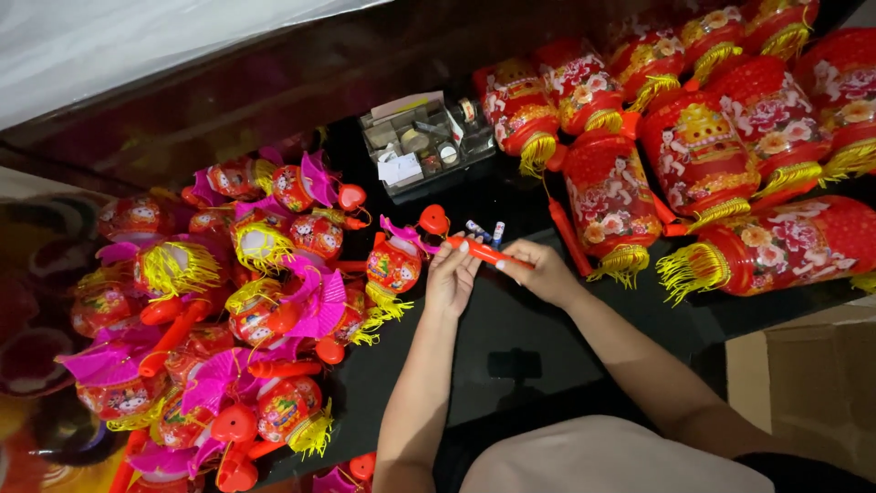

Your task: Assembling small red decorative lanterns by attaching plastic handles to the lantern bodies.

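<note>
On the black table (pixel 511 329): both hands meet over its middle.
Left hand (pixel 452 278): fingers closed on the orange stick (pixel 484 251).
Right hand (pixel 543 271): pinching the stick's other end.
Small lantern (pixel 394 267): hangs at the stick's left end.
Batteries (pixel 485 232): just behind the stick.
Left pile (pixel 228 319): small lanterns with pink fans.
Right pile (pixel 712 137): big red lanterns.
Clear tray (pixel 424 146): behind.

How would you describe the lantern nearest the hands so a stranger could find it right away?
Start at the heap of small lanterns on the left of the black table. At its right edge, beside the left hand, stands one small red lantern. It stands apart from the heap, touching the red stick both hands hold.
</note>
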